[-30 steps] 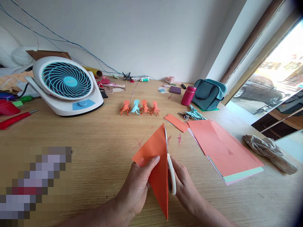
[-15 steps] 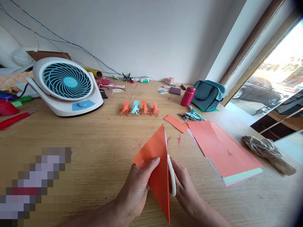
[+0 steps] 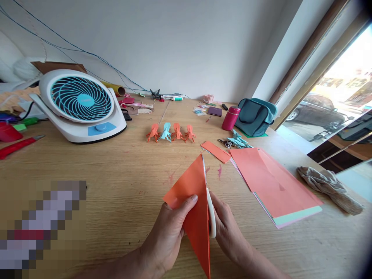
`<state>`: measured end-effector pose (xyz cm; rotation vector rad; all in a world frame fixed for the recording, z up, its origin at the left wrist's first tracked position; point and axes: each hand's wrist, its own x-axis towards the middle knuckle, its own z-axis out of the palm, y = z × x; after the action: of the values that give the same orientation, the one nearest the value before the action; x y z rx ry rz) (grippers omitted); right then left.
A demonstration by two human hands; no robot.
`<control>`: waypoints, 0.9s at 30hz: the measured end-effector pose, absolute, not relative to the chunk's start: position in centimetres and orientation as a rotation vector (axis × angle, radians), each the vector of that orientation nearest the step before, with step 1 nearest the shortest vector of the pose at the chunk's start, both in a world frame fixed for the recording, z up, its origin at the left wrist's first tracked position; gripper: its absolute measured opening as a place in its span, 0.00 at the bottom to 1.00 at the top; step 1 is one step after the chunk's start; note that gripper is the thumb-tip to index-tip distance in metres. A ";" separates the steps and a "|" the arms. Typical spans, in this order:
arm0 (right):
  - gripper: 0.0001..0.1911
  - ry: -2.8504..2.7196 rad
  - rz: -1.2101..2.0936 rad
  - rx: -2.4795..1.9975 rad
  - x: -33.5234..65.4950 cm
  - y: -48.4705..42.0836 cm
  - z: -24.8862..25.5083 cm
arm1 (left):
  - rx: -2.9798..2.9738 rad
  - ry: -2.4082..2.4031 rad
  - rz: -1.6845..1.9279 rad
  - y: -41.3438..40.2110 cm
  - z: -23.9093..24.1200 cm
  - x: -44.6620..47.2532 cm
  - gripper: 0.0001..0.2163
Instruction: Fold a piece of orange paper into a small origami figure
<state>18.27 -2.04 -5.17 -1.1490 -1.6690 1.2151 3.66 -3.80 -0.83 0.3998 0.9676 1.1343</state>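
My left hand (image 3: 171, 224) grips a folded orange sheet of paper (image 3: 193, 178), its thumb lying across the front face. The paper stands tilted up with a point at the top. Around the white handle of a pair of scissors (image 3: 212, 215) my right hand (image 3: 228, 226) is closed, just at the paper's right edge. The blades are mostly hidden behind the paper, with only a thin strip showing along the fold. Beyond the hands stand several small folded paper figures (image 3: 177, 132), orange and light blue, in a row.
A stack of coloured paper (image 3: 276, 182) lies to the right, beside a narrow orange strip (image 3: 216, 151) and a crumpled cloth (image 3: 329, 190). Farther back are a pink bottle (image 3: 231, 118), a teal bag (image 3: 255, 117) and keys (image 3: 228, 143). A white fan (image 3: 83, 104) stands at the left, near a red cutter (image 3: 20, 147).
The paper and my left hand have shifted slightly to the right and tilted a little. The scissors' handle looks a bit narrower against the paper. Nothing has been let go.
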 end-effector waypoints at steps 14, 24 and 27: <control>0.16 -1.637 1.244 -1.131 18.3 -2.1 -5.2 | 0.419 0.926 1.126 -4.1 -1.1 3.7 0.16; 0.15 -1.636 1.209 -1.146 18.4 -2.0 -5.1 | 0.406 0.941 1.126 -4.1 -1.2 3.7 0.16; 0.17 -1.634 1.207 -1.142 18.4 -2.0 -5.2 | 0.400 0.955 1.124 -4.1 -1.2 3.7 0.18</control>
<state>18.41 -1.97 -5.21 -1.1422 -1.6340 1.2069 3.71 -4.08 -1.18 0.4004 0.9546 1.1238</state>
